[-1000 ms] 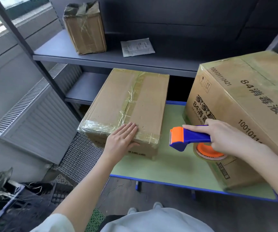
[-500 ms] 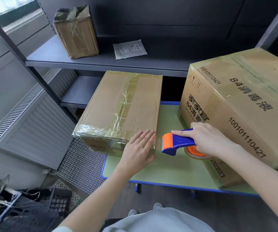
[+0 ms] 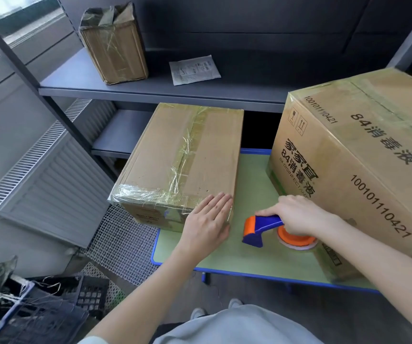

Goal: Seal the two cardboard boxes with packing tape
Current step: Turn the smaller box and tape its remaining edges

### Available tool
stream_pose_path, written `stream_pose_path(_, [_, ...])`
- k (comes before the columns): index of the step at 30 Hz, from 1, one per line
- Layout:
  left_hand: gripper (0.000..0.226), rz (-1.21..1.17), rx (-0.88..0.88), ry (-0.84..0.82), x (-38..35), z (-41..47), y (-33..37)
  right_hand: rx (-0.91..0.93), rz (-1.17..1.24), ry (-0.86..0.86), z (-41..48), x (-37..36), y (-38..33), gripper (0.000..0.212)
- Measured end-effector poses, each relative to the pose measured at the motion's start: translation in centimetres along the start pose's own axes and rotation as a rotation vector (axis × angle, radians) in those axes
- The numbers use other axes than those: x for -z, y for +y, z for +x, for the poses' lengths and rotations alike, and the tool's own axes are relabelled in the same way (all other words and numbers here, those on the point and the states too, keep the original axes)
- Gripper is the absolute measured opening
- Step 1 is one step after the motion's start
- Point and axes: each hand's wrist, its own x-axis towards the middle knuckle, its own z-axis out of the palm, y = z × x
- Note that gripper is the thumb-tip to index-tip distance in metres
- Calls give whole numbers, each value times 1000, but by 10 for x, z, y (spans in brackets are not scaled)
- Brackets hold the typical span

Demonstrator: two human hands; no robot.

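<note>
A small cardboard box (image 3: 185, 155) with shiny tape along its top seam and near edge lies on the green table (image 3: 249, 259), overhanging its left side. My left hand (image 3: 207, 222) lies flat with straight fingers on the box's near right corner. My right hand (image 3: 296, 214) grips the blue and orange tape dispenser (image 3: 262, 229), held low over the table between the two boxes. A large printed cardboard box (image 3: 364, 165) stands to the right, covered in clear tape.
A grey metal shelf (image 3: 150, 88) runs behind the table, bearing a third taped box (image 3: 114, 43) and a paper packet (image 3: 194, 69). A radiator (image 3: 41, 175) stands at left. Dark plastic crates (image 3: 51, 309) and mesh lie on the floor.
My left hand slid right along the small box's near edge to its right corner. The dispenser in my right hand dropped lower, toward the table.
</note>
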Motion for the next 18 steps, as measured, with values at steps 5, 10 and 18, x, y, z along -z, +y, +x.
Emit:
stream_pose_path(5, [57,-83,84,-18,1,-3,8,-122,125,107,8,7,4,62])
stream_pose_path(10, [35,-43,234,115,-12,9,22,-306,156,160,5,14,11,67])
stream_pose_path(18, [22,-40,253,171,-19,14,25,-458,369,463,6,22,0,61])
